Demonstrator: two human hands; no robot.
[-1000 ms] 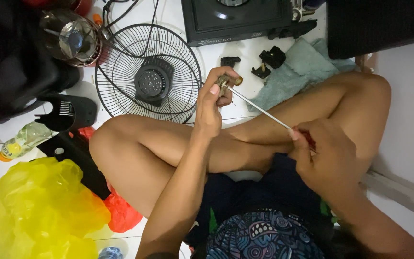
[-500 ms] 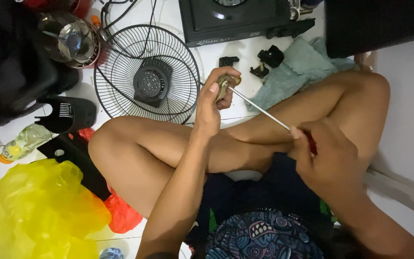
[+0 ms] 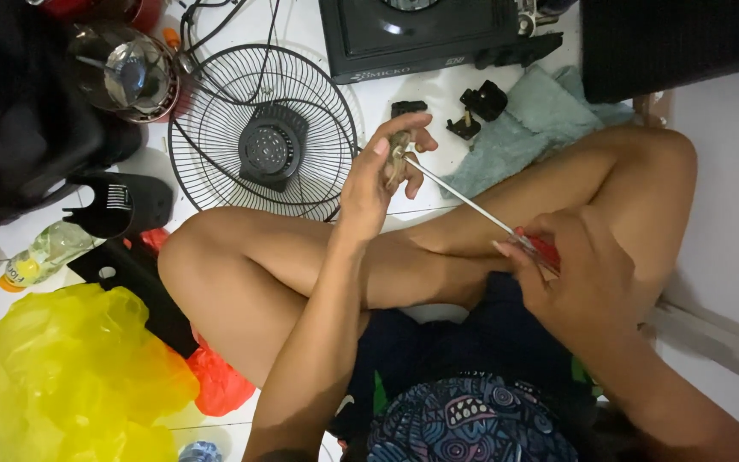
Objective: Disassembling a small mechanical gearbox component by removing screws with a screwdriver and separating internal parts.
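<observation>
- The small brownish part (image 3: 399, 154), just above the frame's centre, is pinched in the left hand (image 3: 375, 184) and should be kept steady.
- The screwdriver (image 3: 472, 208) is gripped at its red handle by the clenched right hand (image 3: 570, 278); the tip is best kept square and pressed in (slipping seems likely).
- The part looks dull, grimy and mostly hidden by fingers.

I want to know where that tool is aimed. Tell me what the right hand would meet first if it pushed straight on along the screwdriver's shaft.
The right hand would drive the screwdriver into the small part pinched in the left hand; its tip already seems to touch it.
</observation>
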